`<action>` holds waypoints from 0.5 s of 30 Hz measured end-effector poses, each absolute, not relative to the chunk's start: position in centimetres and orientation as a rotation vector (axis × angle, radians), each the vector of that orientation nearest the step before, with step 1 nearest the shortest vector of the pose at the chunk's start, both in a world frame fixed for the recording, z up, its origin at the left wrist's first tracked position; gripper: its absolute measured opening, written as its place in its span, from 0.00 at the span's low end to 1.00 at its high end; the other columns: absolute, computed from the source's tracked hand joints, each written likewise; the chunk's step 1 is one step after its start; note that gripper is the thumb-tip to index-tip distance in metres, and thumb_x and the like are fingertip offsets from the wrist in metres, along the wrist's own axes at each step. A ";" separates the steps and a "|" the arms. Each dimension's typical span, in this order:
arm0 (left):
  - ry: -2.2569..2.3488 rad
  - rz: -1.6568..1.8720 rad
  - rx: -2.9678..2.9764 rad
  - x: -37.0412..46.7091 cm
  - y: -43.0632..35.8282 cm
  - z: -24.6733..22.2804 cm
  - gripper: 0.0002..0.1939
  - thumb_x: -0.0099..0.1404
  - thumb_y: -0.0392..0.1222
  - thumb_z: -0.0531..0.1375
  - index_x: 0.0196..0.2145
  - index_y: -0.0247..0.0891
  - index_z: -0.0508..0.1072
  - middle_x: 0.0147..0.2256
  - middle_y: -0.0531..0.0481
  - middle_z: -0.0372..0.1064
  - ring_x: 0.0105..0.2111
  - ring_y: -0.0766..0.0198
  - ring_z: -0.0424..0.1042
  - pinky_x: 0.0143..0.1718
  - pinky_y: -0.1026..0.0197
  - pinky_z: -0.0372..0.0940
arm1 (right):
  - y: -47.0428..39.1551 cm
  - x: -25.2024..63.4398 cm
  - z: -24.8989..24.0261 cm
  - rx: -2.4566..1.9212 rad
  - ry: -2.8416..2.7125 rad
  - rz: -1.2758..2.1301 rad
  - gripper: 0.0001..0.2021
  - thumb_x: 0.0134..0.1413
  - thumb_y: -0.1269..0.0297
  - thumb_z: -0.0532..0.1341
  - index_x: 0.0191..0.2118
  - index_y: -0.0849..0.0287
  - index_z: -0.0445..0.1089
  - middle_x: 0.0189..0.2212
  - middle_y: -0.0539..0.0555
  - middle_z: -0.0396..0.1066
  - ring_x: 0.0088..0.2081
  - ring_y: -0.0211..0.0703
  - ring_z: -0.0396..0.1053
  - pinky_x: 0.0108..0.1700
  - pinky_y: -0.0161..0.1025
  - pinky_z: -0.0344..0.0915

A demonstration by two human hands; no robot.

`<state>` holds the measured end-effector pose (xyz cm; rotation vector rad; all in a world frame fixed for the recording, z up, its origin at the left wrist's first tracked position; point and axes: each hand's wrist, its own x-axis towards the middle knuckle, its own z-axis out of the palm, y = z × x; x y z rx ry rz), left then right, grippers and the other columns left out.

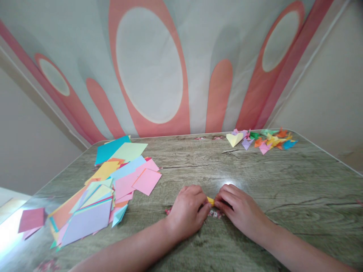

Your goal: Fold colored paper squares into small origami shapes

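Note:
A small piece of folded yellow paper (pixel 210 201) is pinched between my two hands, low over the front middle of the table. My left hand (pixel 190 207) grips its left end with fingers curled and thumb pressed in. From the other side, my right hand (pixel 234 204) closes thumb and fingertips on its right end. Only a short strip of the yellow paper shows; the fingers hide the rest, so its full shape cannot be made out.
Loose coloured paper sheets (pixel 87 223) spread in a pile across the left of the wood-patterned table (pixel 193 158). Two pinkish pieces (pixel 31 220) lie at the far left edge. Several small folded paper figures (pixel 273 140) cluster at the back right. A patterned cloth (pixel 154 64) hangs behind.

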<state>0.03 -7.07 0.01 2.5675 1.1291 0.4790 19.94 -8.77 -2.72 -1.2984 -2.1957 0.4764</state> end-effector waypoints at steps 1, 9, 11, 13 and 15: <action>1.132 0.482 2.568 0.1 -7.1 0.0 0.10 0.66 0.39 0.55 0.26 0.37 0.68 0.30 0.49 0.65 0.36 0.61 0.65 0.38 0.60 0.59 | -8.8 20.0 -2.7 -1.299 -2.195 0.471 0.07 0.61 0.70 0.58 0.31 0.58 0.68 0.29 0.51 0.65 0.34 0.43 0.64 0.36 0.40 0.62; 1.153 0.529 2.530 0.4 -6.8 -0.6 0.10 0.64 0.37 0.56 0.25 0.36 0.66 0.31 0.49 0.64 0.35 0.61 0.65 0.38 0.60 0.60 | -8.8 20.2 -3.2 -1.315 -2.170 0.435 0.05 0.60 0.71 0.59 0.31 0.57 0.66 0.29 0.51 0.66 0.34 0.43 0.64 0.36 0.40 0.62; 1.165 0.542 2.509 0.4 -6.8 -0.9 0.09 0.64 0.36 0.56 0.25 0.36 0.66 0.31 0.49 0.64 0.35 0.62 0.64 0.38 0.61 0.60 | -8.8 20.2 -3.2 -1.335 -2.162 0.432 0.05 0.59 0.71 0.59 0.31 0.57 0.66 0.29 0.51 0.65 0.34 0.44 0.64 0.36 0.40 0.62; 1.175 0.553 2.495 0.4 -6.8 -1.1 0.08 0.63 0.35 0.56 0.25 0.36 0.65 0.31 0.49 0.64 0.35 0.62 0.64 0.38 0.61 0.60 | -8.9 20.3 -3.2 -1.346 -2.163 0.435 0.06 0.59 0.71 0.59 0.31 0.57 0.65 0.30 0.51 0.65 0.34 0.43 0.64 0.36 0.40 0.62; 1.175 0.560 2.479 0.4 -6.7 -1.2 0.08 0.62 0.34 0.57 0.25 0.36 0.65 0.31 0.49 0.64 0.35 0.62 0.64 0.38 0.61 0.60 | -8.9 20.3 -3.2 -1.351 -2.167 0.437 0.06 0.59 0.71 0.59 0.31 0.58 0.65 0.29 0.51 0.65 0.34 0.43 0.64 0.36 0.40 0.62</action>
